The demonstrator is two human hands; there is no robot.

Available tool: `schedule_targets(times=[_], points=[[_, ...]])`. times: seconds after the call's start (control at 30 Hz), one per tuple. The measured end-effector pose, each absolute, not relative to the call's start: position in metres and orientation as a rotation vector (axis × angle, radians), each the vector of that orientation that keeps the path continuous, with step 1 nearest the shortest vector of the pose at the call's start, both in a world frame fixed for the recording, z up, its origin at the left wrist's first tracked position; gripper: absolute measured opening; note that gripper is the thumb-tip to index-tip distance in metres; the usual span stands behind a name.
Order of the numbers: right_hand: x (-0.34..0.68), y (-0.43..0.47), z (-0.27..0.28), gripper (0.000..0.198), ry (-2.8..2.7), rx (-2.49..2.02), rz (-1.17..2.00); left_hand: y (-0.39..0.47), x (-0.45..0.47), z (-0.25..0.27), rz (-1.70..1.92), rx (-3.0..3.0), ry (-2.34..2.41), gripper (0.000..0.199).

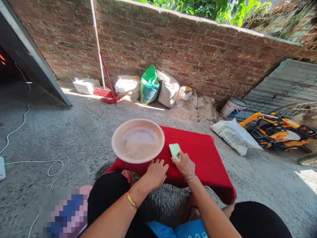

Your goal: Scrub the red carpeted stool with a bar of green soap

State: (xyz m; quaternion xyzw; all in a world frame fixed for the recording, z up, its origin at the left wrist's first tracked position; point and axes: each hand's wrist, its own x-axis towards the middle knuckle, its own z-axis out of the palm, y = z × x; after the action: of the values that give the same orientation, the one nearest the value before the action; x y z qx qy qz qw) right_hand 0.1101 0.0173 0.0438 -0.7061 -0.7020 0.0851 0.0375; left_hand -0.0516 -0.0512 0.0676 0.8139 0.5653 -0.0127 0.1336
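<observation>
Brick wall (pixel 210 53), grey floor (pixel 71 132)

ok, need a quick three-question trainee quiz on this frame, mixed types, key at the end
1. Multiple choice: what colour is the cover under the phone? A) blue B) red C) yellow
2. True or false: the left hand is touching the phone.
3. Fill in: the bracelet on the left wrist is ___-coloured.

Key: 1. B. 2. False; the right hand is. 3. Gold.

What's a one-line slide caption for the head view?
Right hand touching a pale green phone on a red cloth, left hand beside a shallow basin.
</observation>
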Motion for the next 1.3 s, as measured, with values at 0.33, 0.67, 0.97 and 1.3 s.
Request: schedule_targets(times=[0.33, 0.67, 0.97, 1.3], points=[[0.263, 0.009, 0.05, 0.048, -1.648, -2.58, 0.193, -0.053, -0.056, 0.069, -0.036, 2.388, 1.61, 0.03], [0.144, -0.031, 0.036, 0.034, -2.21, -2.03, 0.19, -0.044, -0.054, 0.063, 0.251, 2.408, 1.668, 0.022], [0.28, -0.033, 0.051, 0.04, -1.643, -2.576, 0.115, -0.046, -0.054, 0.059, 0.139, 2.417, 1.661, 0.021], [0.161, 0.037, 0.061, 0.04, -1.948, -2.226, 0.289, -0.058, -0.041, 0.057, 0.103, 2.485, 1.537, 0.02]])
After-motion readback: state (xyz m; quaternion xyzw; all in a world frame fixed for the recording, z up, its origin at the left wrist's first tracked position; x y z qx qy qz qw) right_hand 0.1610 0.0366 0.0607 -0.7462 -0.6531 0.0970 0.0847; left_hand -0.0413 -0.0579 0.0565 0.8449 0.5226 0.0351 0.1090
